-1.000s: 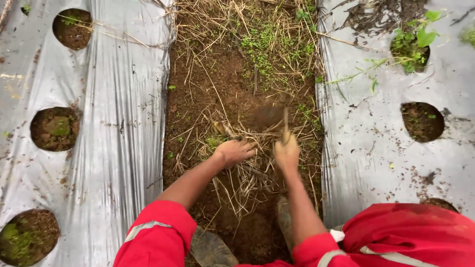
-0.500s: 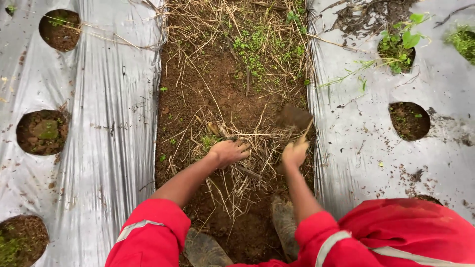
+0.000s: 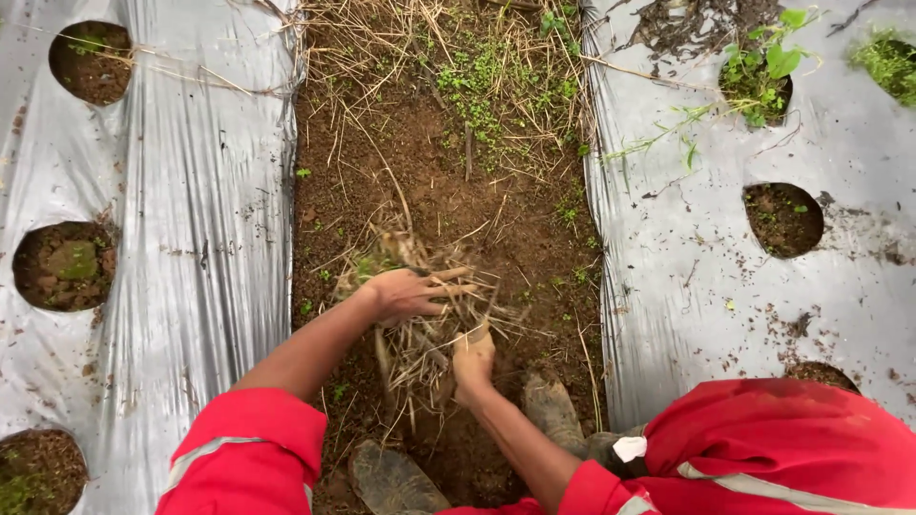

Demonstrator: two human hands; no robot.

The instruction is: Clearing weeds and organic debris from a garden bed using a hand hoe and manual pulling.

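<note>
Fingers of L hand [image 3: 405,294] lie spread flat over a clump of dry straw [image 3: 425,329], pressing it down from above rather than curling under it; fingers of R hand [image 3: 472,360] are closed round the clump's lower end, w/ stalks sticking out past the fist. Straw sits mid-furrow, on bare brown soil [image 3: 420,181] betw. two sheets of silver plastic mulch [image 3: 205,219], just ahead of the person's muddy boots [image 3: 549,410]. Top-and-end grip probably keeps loose stalks bundled so they lift as one mass.

Furrow beyond the hands: more straw litter [image 3: 401,43] and small green weeds [image 3: 491,86], thickest at the far end. Soil nearer the hands looks barer.

Mulch sheets carry round planting holes [image 3: 782,219]; L-side holes show dark soil w/ a little green, one far R hole holds a leafy seedling [image 3: 763,72]. Sheet edges drop into the furrow on both sides, so the strip is the only open ground.

Red sleeves [image 3: 253,453] w/ grey reflective bands cover both upper arms; forearms bare. Whether R hand also holds a tool: cannot tell, hidden by straw.
</note>
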